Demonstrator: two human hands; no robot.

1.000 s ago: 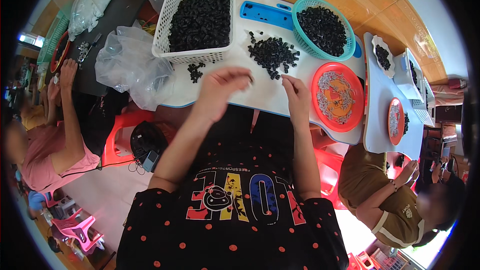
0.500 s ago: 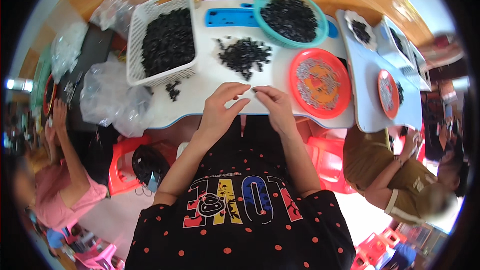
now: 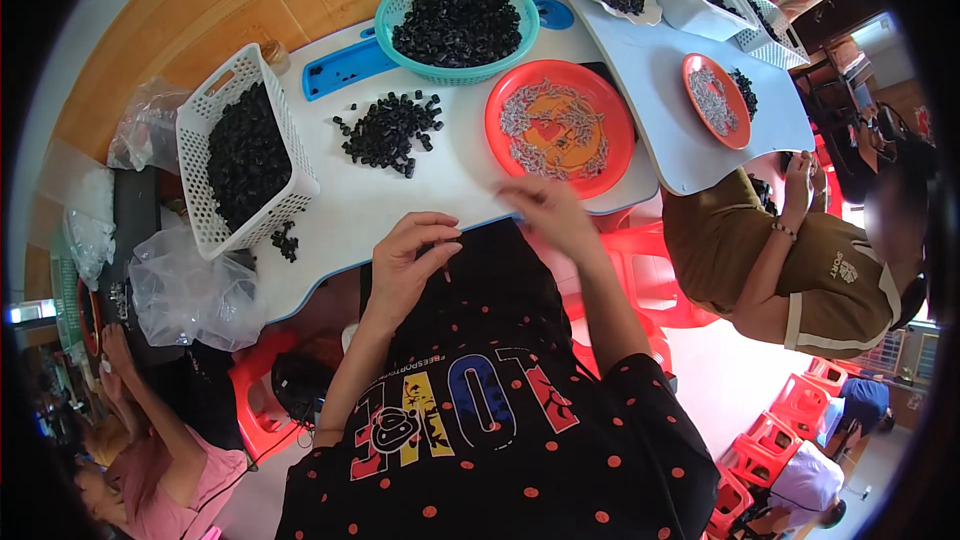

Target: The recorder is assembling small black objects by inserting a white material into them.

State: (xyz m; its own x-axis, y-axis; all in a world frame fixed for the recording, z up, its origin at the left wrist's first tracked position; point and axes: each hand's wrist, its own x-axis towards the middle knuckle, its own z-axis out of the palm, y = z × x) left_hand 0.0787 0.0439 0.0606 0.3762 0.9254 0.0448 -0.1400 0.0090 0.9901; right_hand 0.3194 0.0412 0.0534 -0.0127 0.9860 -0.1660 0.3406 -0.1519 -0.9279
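Wooden flooring shows behind a white worktop (image 3: 420, 190) that carries a white slotted basket (image 3: 200, 130) of small black parts at its left end, a loose heap of the same black parts (image 3: 388, 130) in the middle, a teal round basket (image 3: 455, 25) full of them at the far edge, a blue tray (image 3: 345, 68) beside it, and an orange-red plate (image 3: 560, 130) scattered with small grey pieces. The person's left hand (image 3: 408, 260) is held over the lap at the near edge of the worktop, its fingers (image 3: 440, 240) curled in with the thumb meeting the fingertips; whether anything small sits between them cannot be told. The right hand (image 3: 545, 212) hovers just below the orange-red plate, motion-blurred, fingers drawn together, and what it grips cannot be made out. A crumpled clear plastic bag (image 3: 190, 285) hangs off the worktop's left corner. A second worktop (image 3: 660, 100) on the right holds another orange plate (image 3: 715, 100), and a seated person in a brown shirt (image 3: 810, 260) sits beside it
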